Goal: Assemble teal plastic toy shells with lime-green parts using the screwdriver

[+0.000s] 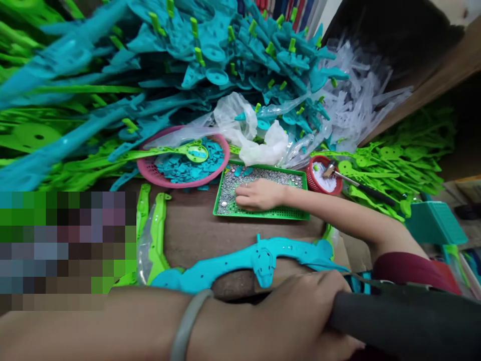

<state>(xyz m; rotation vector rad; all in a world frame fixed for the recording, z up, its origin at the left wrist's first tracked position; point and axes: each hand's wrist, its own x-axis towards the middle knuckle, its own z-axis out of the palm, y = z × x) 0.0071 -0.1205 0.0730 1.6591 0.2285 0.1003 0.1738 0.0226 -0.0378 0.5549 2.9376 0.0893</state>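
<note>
Gripping black tool handle (394, 321) in clenched left hand (293, 321), beside turquoise part (259, 260); resting right hand (257, 194), loosely curled, on screws in green tray (263, 214).

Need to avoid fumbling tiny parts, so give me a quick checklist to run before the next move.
1. Right hand resting on the small silver metal pieces in the flat green plastic tray: ok.
2. A piece pinched in its fingertips: cannot tell.
3. Left hand wrapped round the black cylindrical handle: ok.
4. Long turquoise plastic part lying in front of the left hand: ok.
5. Handle's working end: out of view, cannot tell.
</note>
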